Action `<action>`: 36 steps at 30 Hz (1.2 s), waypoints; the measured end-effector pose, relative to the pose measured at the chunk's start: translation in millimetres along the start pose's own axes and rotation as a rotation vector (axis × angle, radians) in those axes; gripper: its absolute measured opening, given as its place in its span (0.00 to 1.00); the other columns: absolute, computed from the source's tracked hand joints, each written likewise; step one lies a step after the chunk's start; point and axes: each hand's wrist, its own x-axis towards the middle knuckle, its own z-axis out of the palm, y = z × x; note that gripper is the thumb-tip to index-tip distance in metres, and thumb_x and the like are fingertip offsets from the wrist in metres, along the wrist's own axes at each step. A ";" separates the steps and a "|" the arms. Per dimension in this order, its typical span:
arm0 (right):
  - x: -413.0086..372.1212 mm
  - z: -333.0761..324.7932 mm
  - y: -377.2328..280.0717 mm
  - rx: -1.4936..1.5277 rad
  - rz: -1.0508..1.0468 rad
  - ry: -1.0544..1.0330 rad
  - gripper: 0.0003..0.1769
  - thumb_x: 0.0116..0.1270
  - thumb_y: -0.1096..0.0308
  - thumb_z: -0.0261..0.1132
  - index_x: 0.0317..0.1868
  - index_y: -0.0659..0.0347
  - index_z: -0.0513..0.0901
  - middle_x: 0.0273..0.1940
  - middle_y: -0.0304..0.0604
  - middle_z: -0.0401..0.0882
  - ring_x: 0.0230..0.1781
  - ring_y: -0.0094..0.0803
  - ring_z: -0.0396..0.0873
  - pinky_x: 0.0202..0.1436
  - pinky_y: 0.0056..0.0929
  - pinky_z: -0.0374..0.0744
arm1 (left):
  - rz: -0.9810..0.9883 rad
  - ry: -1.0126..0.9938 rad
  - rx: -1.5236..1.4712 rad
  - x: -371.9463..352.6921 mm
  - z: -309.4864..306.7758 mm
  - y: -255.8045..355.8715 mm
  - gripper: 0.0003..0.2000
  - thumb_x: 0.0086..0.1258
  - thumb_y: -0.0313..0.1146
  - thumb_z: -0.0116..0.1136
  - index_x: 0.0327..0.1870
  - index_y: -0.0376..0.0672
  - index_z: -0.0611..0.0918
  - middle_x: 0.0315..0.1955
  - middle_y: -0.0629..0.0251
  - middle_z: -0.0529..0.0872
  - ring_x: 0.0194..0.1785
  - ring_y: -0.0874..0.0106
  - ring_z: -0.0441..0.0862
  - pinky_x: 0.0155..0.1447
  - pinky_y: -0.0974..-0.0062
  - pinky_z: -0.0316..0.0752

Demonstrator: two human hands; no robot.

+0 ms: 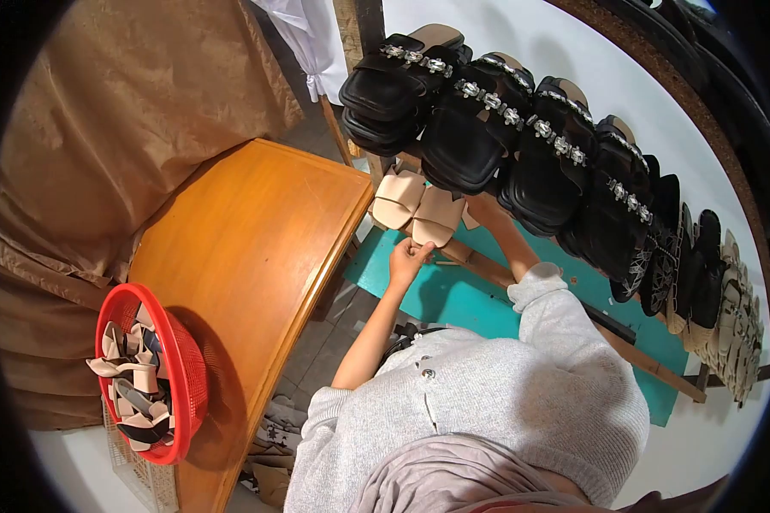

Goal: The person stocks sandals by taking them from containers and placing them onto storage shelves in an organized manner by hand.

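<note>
Two beige slide sandals lie side by side below the hanging black ones; the left-hand beige sandal (397, 200) touches the right-hand beige sandal (438, 215). My left hand (412, 258) is closed, with thumb and fingers pinching the near end of the right-hand beige sandal. Just right of that pair is my right hand (486, 210), partly covered by the black sandals above it. Its fingers are hidden, and a small beige piece (470, 221) shows beside it.
Black sandals (470, 132) with jewelled straps line an upper rack, overhanging my hands. A turquoise board (393, 272) lies below, crossed by a wooden bar (479, 265). On the left, a wooden table (239, 227) carries a red basket (195, 368) of strap pieces. Brown curtain (128, 111) hangs behind.
</note>
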 end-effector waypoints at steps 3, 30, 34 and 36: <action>1.5 -20.1 2.0 -0.126 -0.009 -0.011 0.21 0.56 0.73 0.58 0.53 0.62 0.74 0.47 0.56 0.78 0.46 0.48 0.79 0.49 0.38 0.77 | 0.069 0.100 0.120 -4.4 -0.1 0.2 0.16 0.60 0.42 0.66 0.30 0.37 0.77 0.19 0.67 0.83 0.23 0.81 0.79 0.28 0.83 0.71; 176.1 -295.4 -393.7 1.514 -0.304 -0.146 0.25 0.57 0.78 0.55 0.58 0.64 0.74 0.65 0.58 0.61 0.70 0.56 0.51 0.68 0.43 0.60 | 0.523 0.869 0.808 -273.8 -223.4 152.9 0.20 0.60 0.27 0.56 0.55 0.38 0.74 0.58 0.53 0.72 0.69 0.50 0.58 0.70 0.58 0.53; 226.6 -314.5 -482.8 1.620 -0.458 -0.146 0.25 0.60 0.75 0.58 0.60 0.63 0.71 0.65 0.58 0.62 0.69 0.54 0.55 0.67 0.41 0.61 | 0.501 1.076 0.912 -337.1 -300.9 166.7 0.18 0.60 0.27 0.56 0.52 0.37 0.76 0.56 0.54 0.74 0.66 0.50 0.61 0.69 0.58 0.55; 250.9 -317.7 -529.6 1.687 -0.510 -0.237 0.30 0.64 0.67 0.59 0.65 0.65 0.62 0.64 0.60 0.62 0.66 0.52 0.60 0.67 0.37 0.62 | 0.482 1.245 0.912 -369.1 -342.6 166.9 0.15 0.59 0.25 0.56 0.48 0.37 0.77 0.53 0.55 0.77 0.63 0.53 0.67 0.68 0.60 0.57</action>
